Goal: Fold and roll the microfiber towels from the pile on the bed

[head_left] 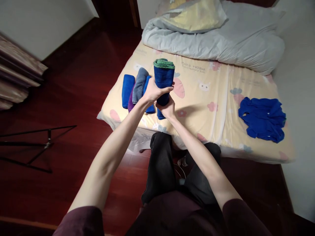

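Observation:
Both my hands hold a rolled dark blue cloth with a green edge (pixel 164 75) upright above the bed. My left hand (pixel 155 91) wraps round its middle from the left, the thumb across the front. Lower down, my right hand (pixel 167 107) grips the bottom end. Behind and left of my hands several rolled cloths lie side by side on the bed: a blue roll (pixel 128 91), a purple one (pixel 131 105) partly covered, a grey-blue roll (pixel 140 86) and further blue rolls partly hidden by my hands. A crumpled blue cloth (pixel 263 118) lies at the bed's right side.
The bed (pixel 197 98) has a yellow patterned sheet. A grey quilt (pixel 209 44) and a yellow pillow (pixel 194 18) lie at its far end. Black tripod legs (pixel 48 144) stand on the floor at left, near a curtain (pixel 18 72). A wall borders the bed's right side.

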